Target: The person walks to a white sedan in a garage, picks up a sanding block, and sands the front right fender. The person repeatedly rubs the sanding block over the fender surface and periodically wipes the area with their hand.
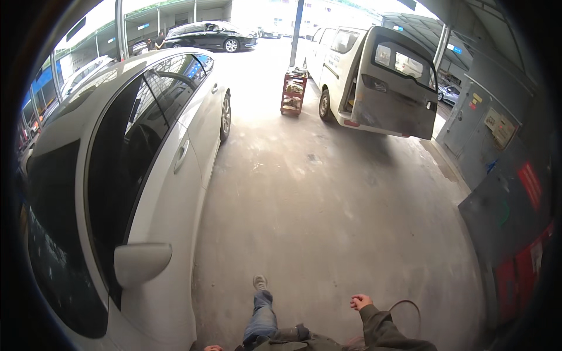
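Observation:
My right hand (361,302) hangs out in front of me at the lower edge, in a dark sleeve. Its fingers are loosely bent and a little apart, and I see nothing in them. A thin hose or cord (410,302) curves over the floor just beside that forearm. Only a sliver of my left hand (213,348) shows at the bottom edge, with its fingers hidden; the side mirror (143,263) of a white car (170,193) is nearby on the left. My leg in blue jeans (261,316) is stretched forward on the concrete floor (328,205).
Ahead stands a red shelved cart (293,93) with things on it, beside a white van (389,88) whose rear door is raised. Grey cabinets (468,123) and a dark panel (509,199) line the right. A black car (208,36) is parked far back.

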A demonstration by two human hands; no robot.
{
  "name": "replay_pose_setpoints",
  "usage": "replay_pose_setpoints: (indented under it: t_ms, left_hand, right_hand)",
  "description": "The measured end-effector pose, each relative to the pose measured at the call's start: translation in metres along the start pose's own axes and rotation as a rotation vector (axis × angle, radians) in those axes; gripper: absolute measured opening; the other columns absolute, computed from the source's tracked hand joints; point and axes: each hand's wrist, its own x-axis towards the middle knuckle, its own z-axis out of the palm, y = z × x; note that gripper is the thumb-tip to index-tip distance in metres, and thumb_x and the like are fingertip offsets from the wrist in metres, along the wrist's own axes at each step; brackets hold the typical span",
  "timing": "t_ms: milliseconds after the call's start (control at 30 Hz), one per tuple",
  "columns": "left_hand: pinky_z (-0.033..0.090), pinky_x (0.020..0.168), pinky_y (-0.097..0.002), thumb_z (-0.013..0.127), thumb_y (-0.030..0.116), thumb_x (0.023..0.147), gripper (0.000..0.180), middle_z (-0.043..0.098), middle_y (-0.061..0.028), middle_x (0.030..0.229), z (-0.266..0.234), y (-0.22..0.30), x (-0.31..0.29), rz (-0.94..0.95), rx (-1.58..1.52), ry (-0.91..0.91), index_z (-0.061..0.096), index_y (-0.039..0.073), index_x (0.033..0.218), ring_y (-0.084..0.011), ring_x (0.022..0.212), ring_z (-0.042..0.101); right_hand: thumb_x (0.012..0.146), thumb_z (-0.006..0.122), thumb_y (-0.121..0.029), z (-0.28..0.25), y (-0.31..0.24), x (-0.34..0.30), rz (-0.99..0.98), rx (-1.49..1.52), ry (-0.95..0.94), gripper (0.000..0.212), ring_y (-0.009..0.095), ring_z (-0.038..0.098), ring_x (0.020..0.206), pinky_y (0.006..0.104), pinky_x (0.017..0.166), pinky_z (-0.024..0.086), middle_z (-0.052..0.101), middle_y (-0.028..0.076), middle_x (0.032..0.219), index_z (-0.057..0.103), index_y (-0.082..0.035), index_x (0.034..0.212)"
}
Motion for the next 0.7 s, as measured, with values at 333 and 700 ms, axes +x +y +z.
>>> replay_pose_setpoints:
  t_ms: [333, 700]
  left_hand:
    - [0.059, 0.056, -0.0390, 0.065, 0.012, 0.098, 0.020, 0.075, -0.0161, 0.072, 0.196, 0.406, 0.042, 0.517, 0.288, -0.272, 0.070, -0.002, 0.085, -0.0237, 0.059, 0.073]
    - [0.060, 0.058, -0.0358, 0.066, 0.010, 0.099, 0.011, 0.076, -0.0118, 0.079, 0.415, 0.834, 0.075, 0.676, 0.101, -0.356, 0.071, 0.001, 0.095, -0.0205, 0.064, 0.073]
  right_hand:
    - [0.106, 0.063, -0.010, 0.087, -0.124, 0.168, 0.277, 0.101, -0.125, 0.028, 0.025, 0.079, 0.083, 0.0367, 0.063, 0.063, 0.079, 0.017, 0.107, 0.069, 0.001, 0.131]
    - [0.106, 0.062, -0.014, 0.146, -0.207, 0.423, 0.599, 0.054, -0.071, 0.021, 0.025, 0.079, 0.077, 0.0379, 0.059, 0.063, 0.079, 0.014, 0.094, 0.074, 0.000, 0.118]
